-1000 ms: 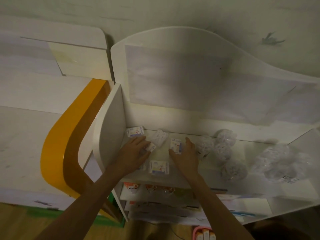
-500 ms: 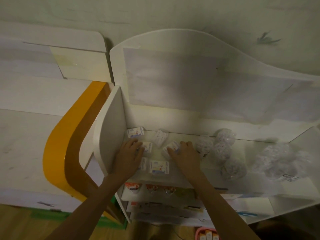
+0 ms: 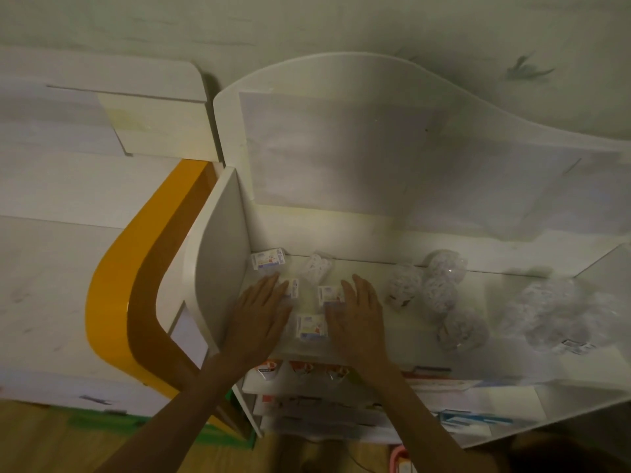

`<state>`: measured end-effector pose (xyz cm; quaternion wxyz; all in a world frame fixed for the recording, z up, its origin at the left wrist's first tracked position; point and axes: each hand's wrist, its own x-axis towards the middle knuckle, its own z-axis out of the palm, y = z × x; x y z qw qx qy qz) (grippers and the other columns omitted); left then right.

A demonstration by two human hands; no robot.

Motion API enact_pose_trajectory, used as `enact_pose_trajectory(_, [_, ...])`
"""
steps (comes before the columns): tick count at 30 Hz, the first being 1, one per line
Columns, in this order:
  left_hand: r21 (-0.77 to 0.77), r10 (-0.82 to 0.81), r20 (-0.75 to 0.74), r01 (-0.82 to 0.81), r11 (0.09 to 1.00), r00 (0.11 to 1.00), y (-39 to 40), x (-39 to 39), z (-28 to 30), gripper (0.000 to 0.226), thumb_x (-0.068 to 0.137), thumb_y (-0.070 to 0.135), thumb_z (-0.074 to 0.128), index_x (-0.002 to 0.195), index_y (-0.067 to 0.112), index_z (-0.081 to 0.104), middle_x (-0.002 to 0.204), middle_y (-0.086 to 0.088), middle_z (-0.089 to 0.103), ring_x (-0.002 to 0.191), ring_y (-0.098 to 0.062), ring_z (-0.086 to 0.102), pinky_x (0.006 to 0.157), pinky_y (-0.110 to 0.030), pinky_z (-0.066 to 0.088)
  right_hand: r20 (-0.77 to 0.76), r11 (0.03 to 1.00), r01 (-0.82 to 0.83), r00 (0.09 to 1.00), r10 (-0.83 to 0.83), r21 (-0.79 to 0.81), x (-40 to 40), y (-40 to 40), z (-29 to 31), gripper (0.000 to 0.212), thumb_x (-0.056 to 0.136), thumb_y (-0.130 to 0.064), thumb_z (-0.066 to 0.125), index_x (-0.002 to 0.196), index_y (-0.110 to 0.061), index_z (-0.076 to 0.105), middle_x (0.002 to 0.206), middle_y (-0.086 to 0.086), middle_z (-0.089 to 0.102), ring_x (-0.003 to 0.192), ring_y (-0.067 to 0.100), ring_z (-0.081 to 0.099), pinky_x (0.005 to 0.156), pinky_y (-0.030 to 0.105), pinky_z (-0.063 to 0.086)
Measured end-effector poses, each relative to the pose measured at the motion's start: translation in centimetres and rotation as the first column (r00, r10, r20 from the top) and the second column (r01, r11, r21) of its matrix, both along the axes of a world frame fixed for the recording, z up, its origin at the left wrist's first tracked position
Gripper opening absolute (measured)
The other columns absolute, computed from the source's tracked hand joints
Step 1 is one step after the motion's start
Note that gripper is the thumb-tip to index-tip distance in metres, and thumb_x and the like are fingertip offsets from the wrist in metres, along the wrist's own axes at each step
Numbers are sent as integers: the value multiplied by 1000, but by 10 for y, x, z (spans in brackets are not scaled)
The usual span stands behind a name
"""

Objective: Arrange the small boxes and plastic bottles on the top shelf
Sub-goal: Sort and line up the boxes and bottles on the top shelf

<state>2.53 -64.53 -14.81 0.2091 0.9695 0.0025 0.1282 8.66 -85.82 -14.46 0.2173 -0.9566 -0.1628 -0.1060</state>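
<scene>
Several small white boxes lie on the top shelf (image 3: 392, 268) of a white rack. One box (image 3: 268, 260) sits in the back left corner. Another box (image 3: 292, 287) touches the fingertips of my left hand (image 3: 261, 315), which lies flat on the shelf. A third box (image 3: 329, 295) lies against the fingers of my right hand (image 3: 356, 312), also flat with straight fingers. A fourth box (image 3: 311, 326) lies between both hands near the front edge. A clear plastic packet (image 3: 317, 267) lies behind them. Round clear plastic bottles (image 3: 438, 295) stand to the right.
More clear plastic bottles (image 3: 553, 312) crowd the shelf's right end. A white side panel (image 3: 215, 268) closes the left end. Lower shelves (image 3: 307, 373) hold packets and boxes. An orange curved panel (image 3: 112, 295) and a white cabinet stand to the left.
My right hand has laid the box it held flat on the shelf and opened beside it. My left hand has spread flat next to the left box. The camera moved slightly.
</scene>
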Motion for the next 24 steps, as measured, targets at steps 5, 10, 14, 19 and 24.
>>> enact_pose_trajectory(5, [58, -8, -57, 12, 998, 998, 0, 0, -2, 57, 104, 50, 21, 155, 25, 29, 163, 3, 18, 151, -13, 6, 121, -33, 3, -41, 989, -145, 989, 145, 0, -15, 6, -20, 65, 99, -51, 27, 152, -15, 34, 164, 7, 18, 152, 24, 4, 124, 41, 9])
enact_pose_trajectory(10, [47, 18, -1, -18, 999, 1000, 2, -3, -3, 56, 103, 51, 25, 147, 20, 44, 157, -3, 36, 147, -19, 26, 121, -36, 15, 6, 988, -156, 988, 156, -7, -20, 16, -22, 54, 101, -39, 27, 145, -13, 46, 156, 13, 36, 146, 31, 23, 117, 47, 28])
enact_pose_trajectory(14, [75, 74, 3, -74, 994, 997, 5, -8, -6, 58, 102, 51, 30, 145, 16, 44, 151, -7, 42, 141, -23, 35, 119, -40, 23, -5, 982, -186, 982, 186, 21, -21, 21, -22, 51, 101, -35, 28, 143, -16, 50, 154, 11, 39, 143, 32, 27, 113, 49, 33])
enact_pose_trajectory(19, [126, 45, -4, -44, 991, 999, 8, -11, 0, 54, 101, 48, 28, 148, 22, 37, 153, -7, 36, 142, -24, 33, 119, -43, 21, -17, 960, -254, 966, 258, 114, -21, 24, -21, 48, 102, -32, 31, 141, -12, 50, 151, 9, 43, 141, 29, 33, 115, 48, 33])
enact_pose_trajectory(24, [131, 9, -70, 0, 991, 998, 7, -6, -3, 54, 104, 41, 18, 155, 24, 27, 162, 1, 25, 151, -18, 16, 123, -40, 10, -11, 956, -258, 965, 262, 139, -19, 23, -27, 48, 104, -39, 29, 138, -15, 51, 155, 7, 38, 148, 26, 24, 120, 40, 22])
